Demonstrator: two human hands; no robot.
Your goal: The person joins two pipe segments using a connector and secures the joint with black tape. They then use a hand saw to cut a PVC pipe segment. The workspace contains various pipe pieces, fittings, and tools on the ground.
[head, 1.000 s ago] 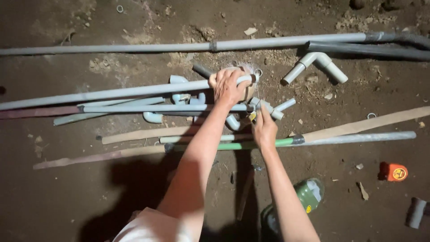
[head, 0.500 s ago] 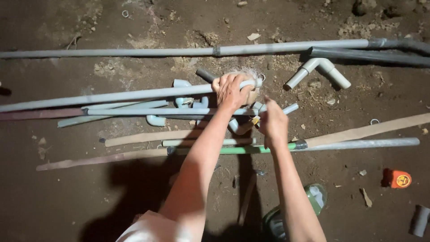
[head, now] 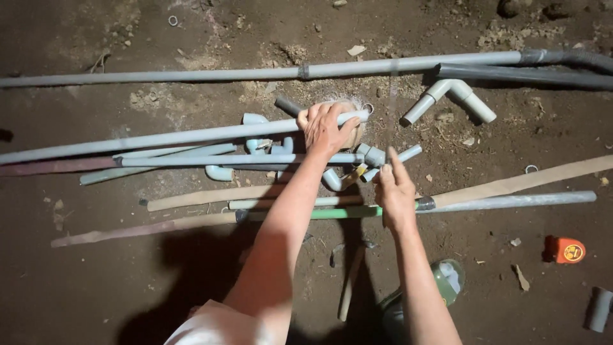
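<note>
My left hand point(head: 324, 130) is closed around a long grey plastic pipe point(head: 191, 135) near its right end, over a pale round object on the dirt. Under it lies a heap of shorter grey pipes point(head: 242, 160) and curved elbow fittings point(head: 220, 172). My right hand point(head: 396, 191) hovers lower right with its fingers stretched out and nothing in it. Its fingertip is beside a short grey coupling point(head: 373, 155). A pipe with a green middle section point(head: 345, 212) lies just under that hand.
A long grey pipe point(head: 255, 73) and a dark pipe point(head: 530, 75) run across the top. A bent elbow assembly point(head: 450, 96) lies at upper right. Wooden slats point(head: 511, 185), an orange tape measure point(head: 565, 250), a green bottle point(head: 447, 278) and a pipe stub point(head: 600, 310) lie around.
My right hand has drawn back down and to the right from the fittings, and its fingers have opened. My left hand stays gripped on the long pipe.
</note>
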